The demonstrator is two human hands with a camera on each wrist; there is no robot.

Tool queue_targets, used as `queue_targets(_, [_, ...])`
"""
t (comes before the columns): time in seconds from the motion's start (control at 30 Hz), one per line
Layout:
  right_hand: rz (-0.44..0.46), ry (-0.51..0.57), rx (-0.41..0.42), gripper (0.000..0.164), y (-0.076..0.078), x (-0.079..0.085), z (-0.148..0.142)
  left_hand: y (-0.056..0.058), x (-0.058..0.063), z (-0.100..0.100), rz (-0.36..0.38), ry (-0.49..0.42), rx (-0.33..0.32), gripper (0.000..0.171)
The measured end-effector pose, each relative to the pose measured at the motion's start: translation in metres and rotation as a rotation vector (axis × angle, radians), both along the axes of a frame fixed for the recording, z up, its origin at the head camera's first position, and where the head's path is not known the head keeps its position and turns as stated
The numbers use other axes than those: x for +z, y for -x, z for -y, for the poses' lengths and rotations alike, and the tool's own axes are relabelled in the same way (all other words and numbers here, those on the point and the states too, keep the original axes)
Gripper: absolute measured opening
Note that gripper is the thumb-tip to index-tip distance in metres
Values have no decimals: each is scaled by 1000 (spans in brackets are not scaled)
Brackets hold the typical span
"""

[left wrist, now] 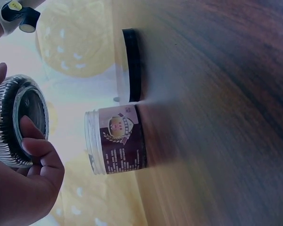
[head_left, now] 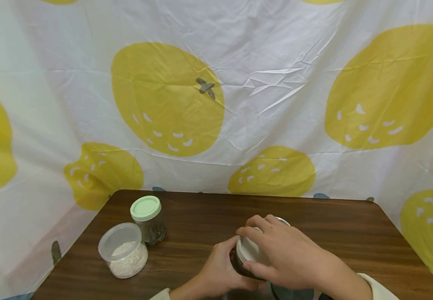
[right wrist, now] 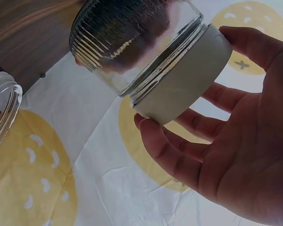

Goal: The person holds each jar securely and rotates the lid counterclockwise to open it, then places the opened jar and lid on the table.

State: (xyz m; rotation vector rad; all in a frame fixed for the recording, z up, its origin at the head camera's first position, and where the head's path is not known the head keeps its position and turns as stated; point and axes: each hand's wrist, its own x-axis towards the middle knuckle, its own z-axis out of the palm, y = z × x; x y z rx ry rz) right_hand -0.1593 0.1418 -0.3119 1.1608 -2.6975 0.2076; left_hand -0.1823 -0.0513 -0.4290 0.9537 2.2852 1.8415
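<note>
My left hand (head_left: 222, 268) holds a ribbed glass jar (left wrist: 4, 120) with dark contents, its fingers curled about the base. My right hand (head_left: 289, 254) grips the white lid (right wrist: 184, 77) on that jar, thumb and fingers spread around its rim. Jar and lid are tilted and raised above the table, as both wrist views show. Below them, a jar with a dark brown label (left wrist: 122, 139) stands uncovered on the table. Beside this jar lies a black lid (left wrist: 133, 66). In the head view my hands hide much of the glass jar.
At the table's left, a clear tub (head_left: 126, 258) holds pale flakes. Just behind it stands a jar with a mint-green lid (head_left: 146, 208) and dark pieces inside. A lemon-print curtain (head_left: 269, 125) hangs around the brown wooden table (head_left: 197, 221).
</note>
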Motion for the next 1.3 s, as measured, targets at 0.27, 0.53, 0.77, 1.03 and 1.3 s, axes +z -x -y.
queue_targets(0.27, [4,-9,92,48,-2,1,-2,1,-1,0,-28,37,42,62])
queue_targets(0.53, [87,5,149,55,-2,2,-3,1,-1,-1,-1,40,41,62])
queue_targets(0.77, [64,16,165,57,-3,2,-3,2,-1,-1,-13,40,42,62])
queue_targets(1.03, [31,22,146,57,-4,2,-3,2,-2,-1,-28,49,59,64])
queue_targets(1.3, [-28,47,147,57,-6,3,-5,1,-1,1,2,24,42,62])
